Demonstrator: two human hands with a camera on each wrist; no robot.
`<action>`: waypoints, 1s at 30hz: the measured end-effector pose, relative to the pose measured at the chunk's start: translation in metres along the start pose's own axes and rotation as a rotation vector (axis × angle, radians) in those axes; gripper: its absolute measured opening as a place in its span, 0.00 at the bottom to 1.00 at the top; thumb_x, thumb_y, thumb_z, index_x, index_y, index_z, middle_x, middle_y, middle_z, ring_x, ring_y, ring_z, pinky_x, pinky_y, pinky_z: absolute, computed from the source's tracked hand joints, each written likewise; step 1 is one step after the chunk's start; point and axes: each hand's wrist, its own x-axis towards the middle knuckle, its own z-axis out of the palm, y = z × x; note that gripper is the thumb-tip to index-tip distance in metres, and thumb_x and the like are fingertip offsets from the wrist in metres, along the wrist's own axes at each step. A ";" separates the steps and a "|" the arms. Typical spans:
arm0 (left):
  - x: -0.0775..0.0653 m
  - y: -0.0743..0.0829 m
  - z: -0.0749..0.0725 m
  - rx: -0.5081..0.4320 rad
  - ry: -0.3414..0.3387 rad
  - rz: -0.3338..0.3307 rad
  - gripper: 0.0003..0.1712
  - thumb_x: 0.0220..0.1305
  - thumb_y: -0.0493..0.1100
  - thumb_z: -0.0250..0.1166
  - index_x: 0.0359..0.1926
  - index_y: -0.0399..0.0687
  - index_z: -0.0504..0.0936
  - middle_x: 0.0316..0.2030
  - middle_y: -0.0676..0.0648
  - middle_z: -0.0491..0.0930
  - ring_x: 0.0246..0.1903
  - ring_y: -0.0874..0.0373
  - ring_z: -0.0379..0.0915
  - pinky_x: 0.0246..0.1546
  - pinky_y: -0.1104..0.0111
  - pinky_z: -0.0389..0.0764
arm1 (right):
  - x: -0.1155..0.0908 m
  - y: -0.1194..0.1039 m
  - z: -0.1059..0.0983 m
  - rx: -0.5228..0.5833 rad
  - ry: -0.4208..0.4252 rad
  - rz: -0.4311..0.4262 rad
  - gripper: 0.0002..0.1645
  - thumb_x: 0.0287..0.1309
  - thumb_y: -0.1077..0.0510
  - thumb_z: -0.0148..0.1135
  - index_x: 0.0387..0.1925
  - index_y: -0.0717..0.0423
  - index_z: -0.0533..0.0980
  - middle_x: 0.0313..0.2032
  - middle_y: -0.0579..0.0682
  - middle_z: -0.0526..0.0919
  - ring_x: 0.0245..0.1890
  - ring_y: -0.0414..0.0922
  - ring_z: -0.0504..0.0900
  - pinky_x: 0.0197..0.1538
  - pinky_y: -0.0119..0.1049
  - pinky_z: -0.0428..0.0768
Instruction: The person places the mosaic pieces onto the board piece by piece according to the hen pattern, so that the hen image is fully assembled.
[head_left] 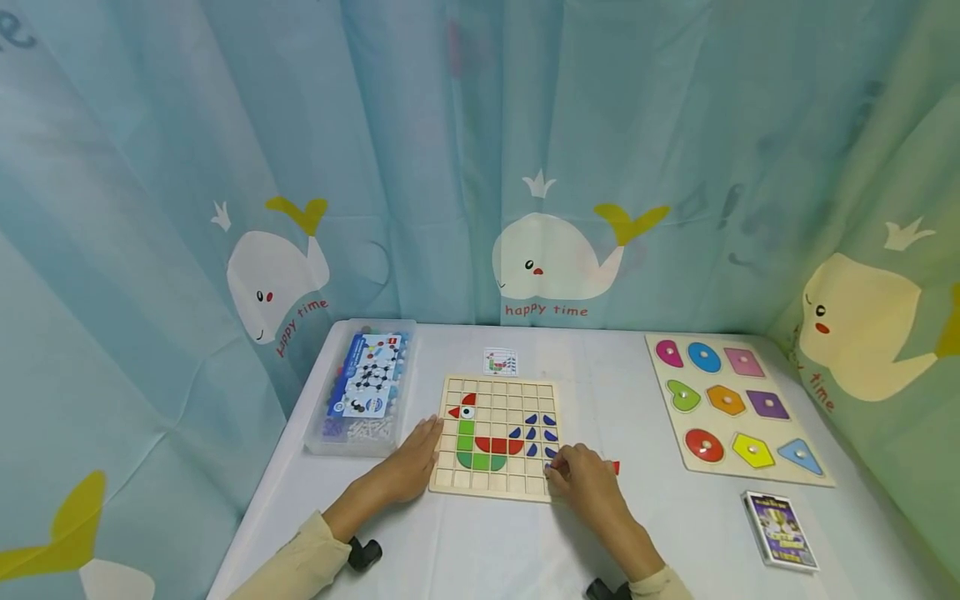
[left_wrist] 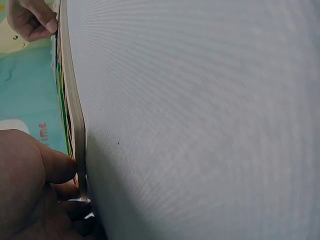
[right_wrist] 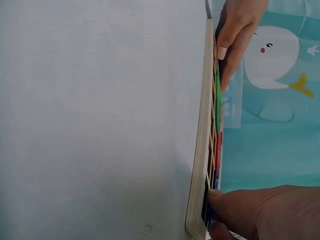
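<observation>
A wooden grid board (head_left: 496,492) lies on the table. Red, green and blue pieces on it form a bird, with a round eye piece (head_left: 468,412) at its head and several blue pieces (head_left: 531,434) as the tail. At the board's left edge rests my left hand (head_left: 411,463), its fingers fairly straight along the rim. My right hand (head_left: 588,487) is over the lower right corner, thumb and forefinger pinching a small blue piece (head_left: 548,469) right at the grid. Most of that piece is hidden by the fingertips. A red piece (head_left: 617,467) shows behind the right hand.
A small pattern card (head_left: 500,362) lies behind the board. To the left is a clear plastic box (head_left: 360,392) of model parts. On the right lie a knob shape puzzle (head_left: 678,450) and a card box (head_left: 780,531). Whale-print curtains (head_left: 450,167) surround the table.
</observation>
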 end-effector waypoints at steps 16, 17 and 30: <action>0.001 -0.002 0.001 -0.011 0.014 0.016 0.34 0.84 0.40 0.43 0.82 0.29 0.49 0.82 0.29 0.48 0.82 0.33 0.41 0.81 0.42 0.49 | -0.008 0.002 -0.001 -0.078 0.098 -0.064 0.10 0.52 0.59 0.81 0.29 0.50 0.83 0.28 0.46 0.80 0.31 0.47 0.80 0.35 0.47 0.71; 0.002 -0.003 0.002 -0.004 0.017 0.014 0.34 0.85 0.41 0.43 0.82 0.29 0.49 0.82 0.29 0.49 0.82 0.34 0.41 0.81 0.43 0.50 | -0.008 0.003 -0.001 -0.072 0.092 -0.055 0.09 0.52 0.59 0.81 0.29 0.51 0.84 0.29 0.46 0.80 0.32 0.47 0.80 0.36 0.48 0.72; 0.001 -0.003 0.004 -0.006 0.012 -0.017 0.34 0.85 0.42 0.44 0.83 0.32 0.49 0.83 0.32 0.48 0.83 0.37 0.40 0.82 0.46 0.49 | 0.003 0.040 -0.040 -0.048 -0.161 0.211 0.22 0.57 0.61 0.78 0.49 0.66 0.80 0.42 0.61 0.80 0.39 0.53 0.79 0.44 0.54 0.84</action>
